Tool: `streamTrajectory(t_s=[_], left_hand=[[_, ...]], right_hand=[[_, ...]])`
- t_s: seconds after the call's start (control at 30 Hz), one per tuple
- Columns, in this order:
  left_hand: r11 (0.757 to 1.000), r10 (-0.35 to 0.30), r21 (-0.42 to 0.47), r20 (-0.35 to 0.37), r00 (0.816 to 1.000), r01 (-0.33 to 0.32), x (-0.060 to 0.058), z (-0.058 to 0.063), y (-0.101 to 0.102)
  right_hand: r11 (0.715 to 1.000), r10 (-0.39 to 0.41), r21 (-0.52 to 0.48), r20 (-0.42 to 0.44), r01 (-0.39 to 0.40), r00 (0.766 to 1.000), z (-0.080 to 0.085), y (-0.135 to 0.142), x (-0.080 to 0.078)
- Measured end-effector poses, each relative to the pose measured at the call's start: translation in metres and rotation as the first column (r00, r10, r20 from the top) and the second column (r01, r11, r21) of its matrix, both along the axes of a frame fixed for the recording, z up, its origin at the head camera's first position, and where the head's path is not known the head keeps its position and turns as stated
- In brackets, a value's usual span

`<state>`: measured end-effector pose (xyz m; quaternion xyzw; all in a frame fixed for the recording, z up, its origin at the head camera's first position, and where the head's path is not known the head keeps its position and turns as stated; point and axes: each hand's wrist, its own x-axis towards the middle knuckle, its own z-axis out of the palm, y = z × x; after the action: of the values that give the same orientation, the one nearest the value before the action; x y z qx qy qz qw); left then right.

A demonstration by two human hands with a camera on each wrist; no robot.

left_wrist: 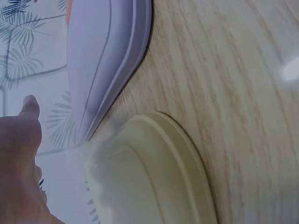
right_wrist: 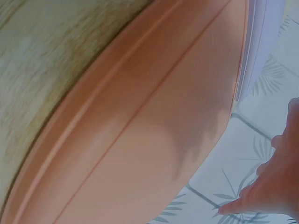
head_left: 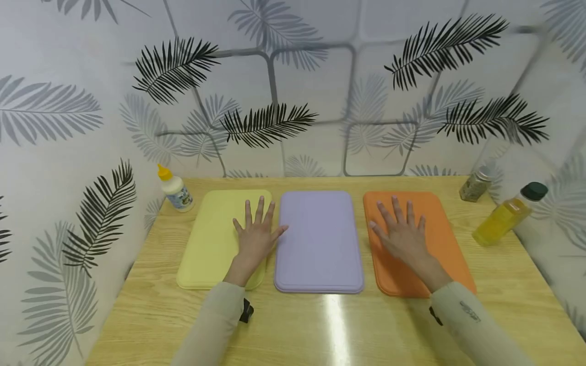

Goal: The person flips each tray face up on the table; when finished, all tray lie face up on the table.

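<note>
Head view: my left hand (head_left: 253,240) spreads, empty, above the yellow lid (head_left: 210,239) at left; my right hand (head_left: 405,240) likewise above the orange lid (head_left: 443,239) at right, purple lid (head_left: 319,244) between. Left wrist: nothing gripped. Right wrist: fingers straight.

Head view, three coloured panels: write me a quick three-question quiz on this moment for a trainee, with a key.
1. Multiple choice: in the head view, which panel does the left hand mostly cover?
A) orange
B) purple
C) yellow

2. True or false: the right hand is gripping a bottle.

3. Fill in the blank: the ____ panel lies between the other two.

Key:
1. C, the yellow panel.
2. False; it holds nothing, its fingers spread over the orange panel.
3. Purple panel.
</note>
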<state>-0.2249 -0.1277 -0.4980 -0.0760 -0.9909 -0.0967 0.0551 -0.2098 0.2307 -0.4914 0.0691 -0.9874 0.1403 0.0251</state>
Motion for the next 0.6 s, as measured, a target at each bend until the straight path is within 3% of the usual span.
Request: streamTrajectory(t_s=[0.33, 0.6], left_hand=[[0.999, -0.012, 0.038, 0.011, 1.000, 0.012, -0.004, 0.008, 0.023], [0.998, -0.026, 0.052, 0.002, 1.000, 0.026, -0.008, 0.007, 0.042]], right_hand=[[1.000, -0.026, 0.003, -0.035, 0.026, 0.999, 0.000, 0.017, 0.000], [0.999, -0.030, -0.018, -0.068, 0.029, 0.997, -0.003, 0.030, 0.002]])
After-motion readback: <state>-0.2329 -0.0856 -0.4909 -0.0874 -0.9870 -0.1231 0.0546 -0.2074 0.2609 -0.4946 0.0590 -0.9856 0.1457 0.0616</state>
